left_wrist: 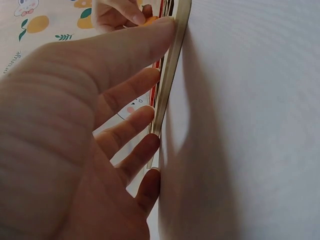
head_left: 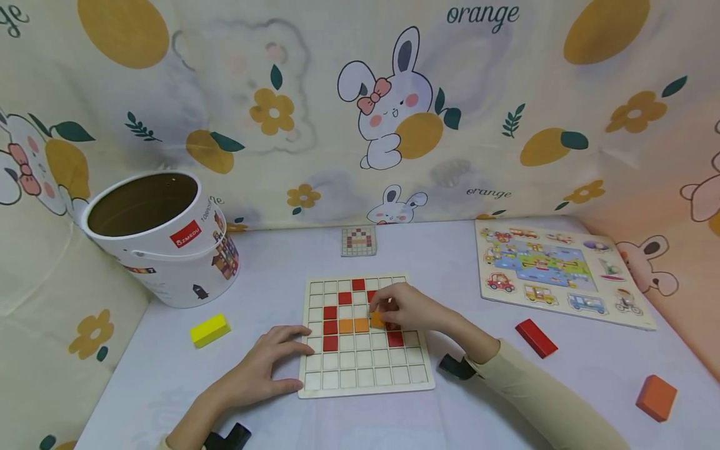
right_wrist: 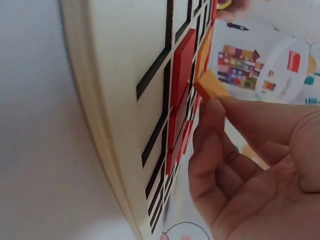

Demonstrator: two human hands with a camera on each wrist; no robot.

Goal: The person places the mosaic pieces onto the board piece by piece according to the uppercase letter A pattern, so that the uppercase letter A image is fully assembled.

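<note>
A wooden grid board [head_left: 368, 378] lies flat on the table, with red tiles [head_left: 330, 343] in several cells forming a pointed outline. Two orange tiles [head_left: 353, 325] sit side by side in a row between the red sides. My right hand [head_left: 413, 306] pinches another orange tile [right_wrist: 208, 85] between thumb and finger, tilted just over the cell beside that pair. My left hand [head_left: 259, 359] rests its spread fingertips along the board's left edge, and in the left wrist view the thumb [left_wrist: 145, 42] touches the board's side.
A small pattern card [head_left: 358, 241] lies behind the board. At the left stand a white bucket [head_left: 163, 265] and a yellow block [head_left: 210, 330]. To the right are a picture puzzle board [head_left: 529, 292], a red block [head_left: 536, 338] and an orange block [head_left: 657, 398].
</note>
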